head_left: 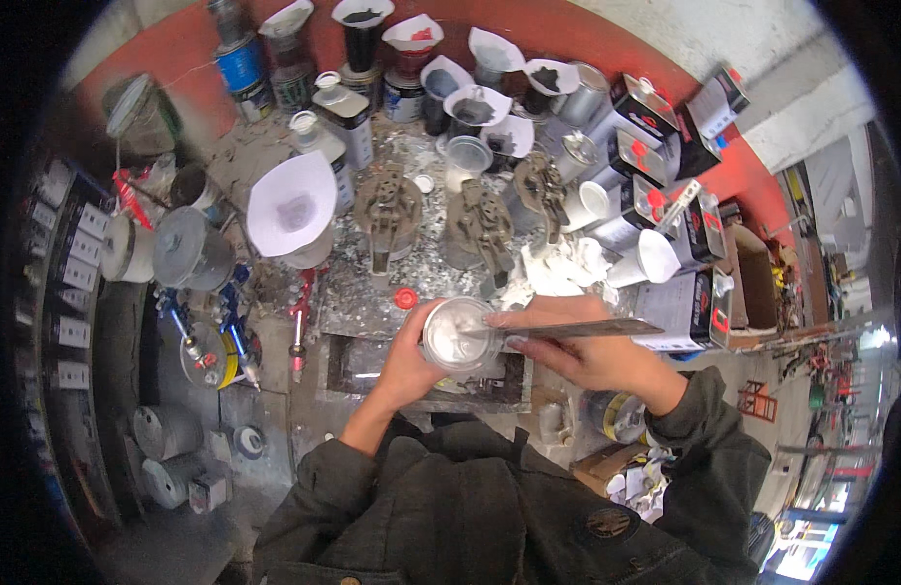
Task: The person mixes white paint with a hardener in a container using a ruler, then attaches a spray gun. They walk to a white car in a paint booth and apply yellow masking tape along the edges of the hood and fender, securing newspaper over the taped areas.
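A clear plastic cup holding a whitish, pearly liquid is in front of my chest. My left hand wraps around its left side, fingers closed. From the right, my right hand grips a long flat stirring stick; its inner end reaches over the cup's rim into the liquid. How deep the tip goes I cannot tell. A red screw cap lies on the paint-spattered bench just beyond my left hand. Crumpled white paper sits beyond my right hand.
Cans with lever pouring lids stand beyond the cup. A white paper strainer tops a container at left. Spray guns hang along the bench's left front edge. Metal solvent cans crowd the right; several strainer-topped cups line the back.
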`<move>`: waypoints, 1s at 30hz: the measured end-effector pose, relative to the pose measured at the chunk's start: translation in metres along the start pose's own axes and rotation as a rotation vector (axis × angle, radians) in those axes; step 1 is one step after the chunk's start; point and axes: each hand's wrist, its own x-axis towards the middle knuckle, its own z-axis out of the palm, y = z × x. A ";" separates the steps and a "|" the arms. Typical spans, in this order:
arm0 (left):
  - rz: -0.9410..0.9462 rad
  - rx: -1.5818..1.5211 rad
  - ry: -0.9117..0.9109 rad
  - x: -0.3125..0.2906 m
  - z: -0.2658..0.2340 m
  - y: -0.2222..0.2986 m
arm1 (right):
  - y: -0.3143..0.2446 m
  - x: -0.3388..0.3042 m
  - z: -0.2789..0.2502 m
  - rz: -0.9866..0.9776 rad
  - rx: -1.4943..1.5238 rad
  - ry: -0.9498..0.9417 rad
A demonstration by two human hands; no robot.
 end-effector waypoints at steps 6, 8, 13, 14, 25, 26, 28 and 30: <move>0.035 0.044 0.163 -0.012 -0.018 -0.001 | -0.018 0.017 0.017 -0.040 0.087 0.053; 0.058 0.092 0.213 -0.016 -0.024 0.003 | -0.028 0.029 0.010 -0.014 0.059 0.086; 0.070 0.113 0.297 -0.024 -0.039 0.006 | -0.006 0.056 0.027 -0.194 -0.005 0.060; 0.071 0.110 0.312 -0.026 -0.042 0.007 | -0.007 0.056 0.033 -0.169 -0.031 0.007; 0.081 0.123 0.483 -0.050 -0.079 0.013 | -0.027 0.103 0.033 -0.239 0.097 0.047; 0.061 0.104 0.504 -0.051 -0.084 0.015 | -0.030 0.108 0.034 -0.118 0.094 -0.014; 0.064 0.127 0.532 -0.049 -0.091 0.042 | -0.032 0.117 0.040 0.025 0.090 -0.088; 0.085 0.100 0.547 -0.048 -0.103 0.042 | -0.020 0.127 0.058 -0.125 0.199 0.018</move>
